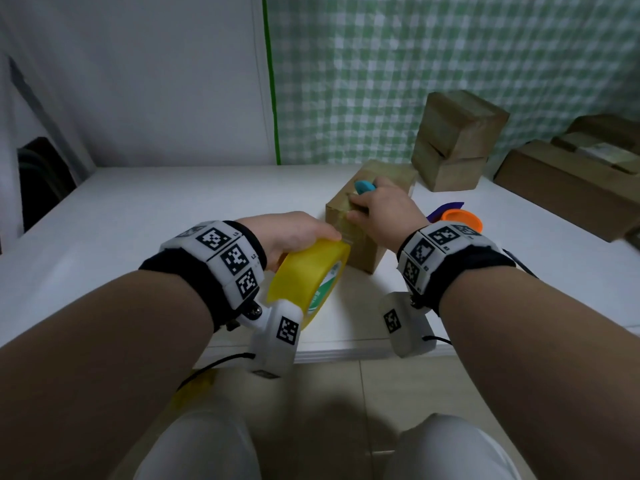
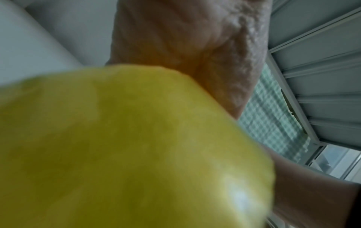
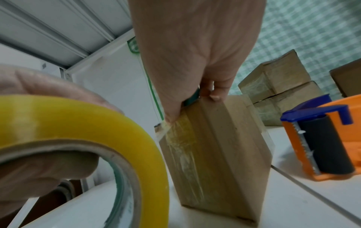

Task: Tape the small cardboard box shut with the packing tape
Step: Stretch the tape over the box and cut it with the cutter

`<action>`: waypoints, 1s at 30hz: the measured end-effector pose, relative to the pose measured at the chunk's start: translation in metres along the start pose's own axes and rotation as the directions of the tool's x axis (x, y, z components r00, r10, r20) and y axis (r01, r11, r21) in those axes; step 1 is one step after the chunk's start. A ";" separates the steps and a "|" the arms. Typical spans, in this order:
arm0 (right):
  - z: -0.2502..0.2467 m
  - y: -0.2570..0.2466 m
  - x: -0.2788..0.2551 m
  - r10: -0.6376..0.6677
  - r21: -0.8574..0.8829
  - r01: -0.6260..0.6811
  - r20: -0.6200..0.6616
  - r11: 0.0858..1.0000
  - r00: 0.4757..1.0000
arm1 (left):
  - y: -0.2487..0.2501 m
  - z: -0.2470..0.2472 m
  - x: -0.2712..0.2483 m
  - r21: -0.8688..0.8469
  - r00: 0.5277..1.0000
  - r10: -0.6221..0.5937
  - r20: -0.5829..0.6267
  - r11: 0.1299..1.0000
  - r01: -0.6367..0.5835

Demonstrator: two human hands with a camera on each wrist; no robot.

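The small cardboard box (image 1: 362,254) (image 3: 218,146) stands on the white table (image 1: 156,220), with a strip of clear tape running down its near face. My right hand (image 1: 367,202) (image 3: 191,106) rests on the box's top near edge. It holds a small blue cutter (image 1: 363,187) (image 3: 193,97) while the thumb presses the tape end at the corner. My left hand (image 1: 304,233) grips the yellow packing tape roll (image 1: 310,275) (image 2: 126,146) (image 3: 87,123) just left of the box, tilted on edge. Tape stretches from the roll toward the box's top corner.
Two taped boxes (image 1: 457,143) (image 3: 277,86) are stacked behind the small box. An orange and blue tape dispenser (image 1: 460,216) (image 3: 322,138) lies to its right. A large open carton (image 1: 568,188) sits at the far right. The table's front edge (image 1: 346,351) runs below my wrists.
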State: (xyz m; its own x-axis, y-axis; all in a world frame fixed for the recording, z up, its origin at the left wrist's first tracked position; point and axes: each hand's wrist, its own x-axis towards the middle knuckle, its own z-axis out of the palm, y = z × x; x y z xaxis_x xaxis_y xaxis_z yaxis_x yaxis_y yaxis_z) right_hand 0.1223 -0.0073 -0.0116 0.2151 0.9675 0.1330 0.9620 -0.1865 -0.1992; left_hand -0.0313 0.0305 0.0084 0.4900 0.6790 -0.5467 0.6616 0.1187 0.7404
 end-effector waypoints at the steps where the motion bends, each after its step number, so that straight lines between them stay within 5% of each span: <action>1: 0.000 0.000 -0.001 0.000 -0.003 0.000 0.001 1.000 1.000 | 0.000 0.002 -0.001 -0.011 1.000 -0.001 -0.001 1.000 0.001; 7: -0.006 -0.002 0.002 0.011 0.004 -0.011 0.031 1.000 0.999 | -0.001 0.008 0.000 -0.101 0.997 0.027 -0.074 0.994 -0.035; 12: -0.020 -0.001 0.001 0.099 0.278 -0.064 -0.112 0.959 0.989 | -0.001 0.012 0.003 -0.122 0.991 0.037 -0.126 0.991 -0.053; 17: -0.027 -0.006 -0.002 0.034 0.382 -0.022 -0.024 0.924 0.999 | -0.002 0.011 0.005 -0.140 0.987 0.039 -0.155 0.988 -0.061; 24: -0.026 -0.014 0.000 -0.020 -0.003 0.021 0.159 1.000 0.987 | -0.005 0.006 0.005 -0.143 0.983 0.029 -0.182 0.988 -0.056; 30: -0.024 -0.024 -0.004 -0.069 -0.103 0.088 0.177 0.991 0.982 | -0.006 0.002 0.005 -0.139 0.986 0.018 -0.166 0.989 -0.041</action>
State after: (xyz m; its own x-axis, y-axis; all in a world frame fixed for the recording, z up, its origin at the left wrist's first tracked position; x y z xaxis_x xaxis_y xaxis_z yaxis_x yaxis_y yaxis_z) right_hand 0.1025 -0.0109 0.0163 0.1154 0.9929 -0.0280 0.9894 -0.1174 -0.0858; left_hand -0.0311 0.0318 0.0006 0.4007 0.7916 -0.4613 0.5557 0.1903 0.8093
